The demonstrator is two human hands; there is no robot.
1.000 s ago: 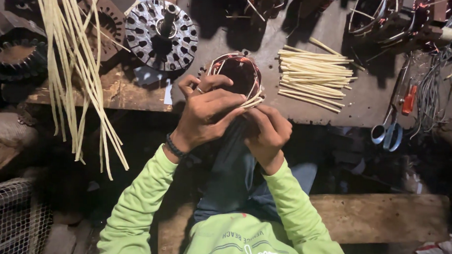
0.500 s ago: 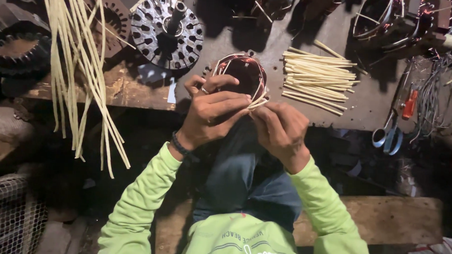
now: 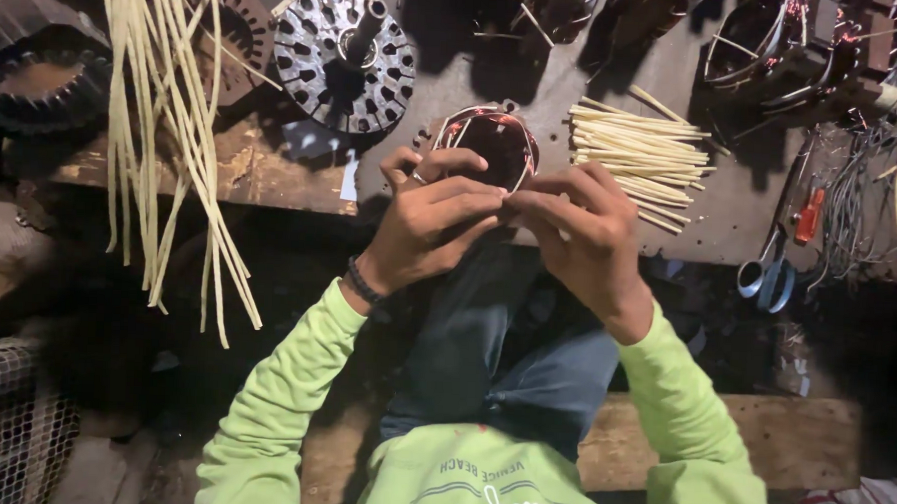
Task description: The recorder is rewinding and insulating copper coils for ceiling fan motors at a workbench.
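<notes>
Two hands raised together just off the near edge of the workbench [image 3: 412, 171], fingertips meeting at the middle. Left hand [image 3: 432, 222] bent at the wrist, knuckles up, fingers curled inward and pinched on the near rim of a wire coil [image 3: 489, 144]; dark band [image 3: 363, 282] around that wrist. Right hand [image 3: 583, 232] angled in from the other side, fingers folded toward the same spot on the rim, thumb tucked under. Both forearms in light green sleeves [image 3: 274, 405], elbows spread wide, wrists drawn toward each other. Whether the right fingers truly clamp the wire or only press against the left fingertips: cannot tell, since that part sits hidden behind the knuckles.

Coil of reddish copper wire held as a loop just beyond the fingertips, above the bench edge, its open face turned up toward the camera, long axis running roughly side to side, far rim pointing away from the body.

Just right of the coil, a bundle of pale sticks [image 3: 636, 154] lying on the bench, lengthwise left to right. Farther left, a round slotted metal disc [image 3: 344, 65] with a shaft, and long pale strips [image 3: 164, 143] hanging over the bench edge. Blue-handled scissors [image 3: 766, 273] near the right edge.
</notes>
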